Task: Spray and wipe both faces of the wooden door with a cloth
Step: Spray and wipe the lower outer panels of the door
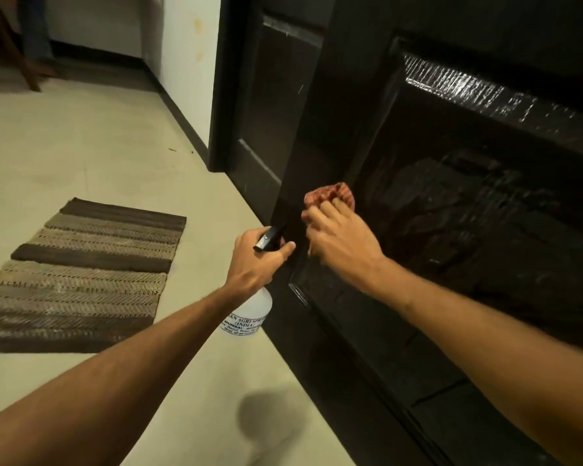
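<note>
- Left hand [253, 260] grips the spray bottle [249, 314] at its neck, just beside the free edge of the wooden door [451, 196].
- Right hand [340, 247] clutches a bunched red cloth [334, 195], pressed to the door at the left edge of its recessed panel.
- Panel shows wet streaks; this face is judged sprayed, with wiping in progress.
- Other face not visible; judged outstanding.

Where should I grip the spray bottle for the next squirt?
Grip the spray bottle at its neck, just under the black head, coming from the side away from the door. The head seems aimed at the door, and the neck is narrower than the white body; the left hand grips there now. The right hand holds the cloth.
</note>
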{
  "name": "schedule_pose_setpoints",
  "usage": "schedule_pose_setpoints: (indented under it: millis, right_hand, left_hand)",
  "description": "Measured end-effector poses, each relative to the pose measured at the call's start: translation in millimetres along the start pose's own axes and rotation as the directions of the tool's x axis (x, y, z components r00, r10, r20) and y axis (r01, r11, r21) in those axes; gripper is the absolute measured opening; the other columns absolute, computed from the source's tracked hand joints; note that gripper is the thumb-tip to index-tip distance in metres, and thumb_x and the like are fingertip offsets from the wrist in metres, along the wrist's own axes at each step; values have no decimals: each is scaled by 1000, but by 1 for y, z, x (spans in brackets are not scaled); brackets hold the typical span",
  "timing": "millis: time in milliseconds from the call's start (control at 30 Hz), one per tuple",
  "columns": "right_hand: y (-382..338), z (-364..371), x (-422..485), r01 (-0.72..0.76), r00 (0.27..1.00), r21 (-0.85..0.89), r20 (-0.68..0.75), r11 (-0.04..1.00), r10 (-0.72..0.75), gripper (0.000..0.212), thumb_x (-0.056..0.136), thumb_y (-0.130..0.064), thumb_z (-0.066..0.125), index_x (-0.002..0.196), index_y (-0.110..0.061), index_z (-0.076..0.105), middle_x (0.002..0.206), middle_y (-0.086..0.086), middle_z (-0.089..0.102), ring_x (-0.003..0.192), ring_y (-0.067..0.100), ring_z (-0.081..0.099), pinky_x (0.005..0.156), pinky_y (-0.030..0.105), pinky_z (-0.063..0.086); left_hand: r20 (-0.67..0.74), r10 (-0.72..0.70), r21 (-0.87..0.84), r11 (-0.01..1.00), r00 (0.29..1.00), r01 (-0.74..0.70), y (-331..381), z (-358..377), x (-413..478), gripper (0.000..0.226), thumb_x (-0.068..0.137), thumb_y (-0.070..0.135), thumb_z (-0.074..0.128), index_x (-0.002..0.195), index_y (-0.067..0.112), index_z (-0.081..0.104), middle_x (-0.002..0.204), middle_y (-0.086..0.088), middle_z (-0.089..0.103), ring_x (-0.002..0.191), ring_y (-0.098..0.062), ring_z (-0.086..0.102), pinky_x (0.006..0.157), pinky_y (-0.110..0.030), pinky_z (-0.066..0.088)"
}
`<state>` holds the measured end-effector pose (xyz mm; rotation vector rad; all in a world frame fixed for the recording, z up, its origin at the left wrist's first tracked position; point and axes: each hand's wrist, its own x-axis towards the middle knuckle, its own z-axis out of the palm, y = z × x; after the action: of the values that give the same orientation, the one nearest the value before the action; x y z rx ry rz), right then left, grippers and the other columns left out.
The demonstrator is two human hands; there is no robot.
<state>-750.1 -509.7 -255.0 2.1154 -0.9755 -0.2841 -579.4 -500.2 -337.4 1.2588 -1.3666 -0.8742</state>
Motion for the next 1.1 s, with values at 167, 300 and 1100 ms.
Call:
schedule_pose_setpoints:
  millis: [167,300,1100]
  right_hand:
    - [-40,36,-9,75,978,71,191,995,-87,45,96,-37,59,136,-17,63,152,10,41,137,30,37,117,44,29]
    - [-57,48,-5,29,987,71,153,997,-40,45,99,-38,52,138,-18,60,153,10,38,138,31,34,118,46,25]
    - [-45,45,-58,-232,972,72,-33,970,235,53,85,-18,62,137,-9,60,151,19,47,140,37,42,120,47,27]
  left_hand:
    - [0,-6,-7,1000,1000,6,-11,6,-1,19,93,25,79,83,12,69,79,-11,73,61,-19,65,42,-19,48]
    - [9,-48,-23,999,999,48,-37,5,-8,19,92,26,79,83,11,70,79,-12,74,66,-25,69,47,-23,52]
    - [57,-71,-37,997,996,73,-63,9,-16,14,93,24,78,91,11,72,82,-8,75,74,-17,71,53,-17,50]
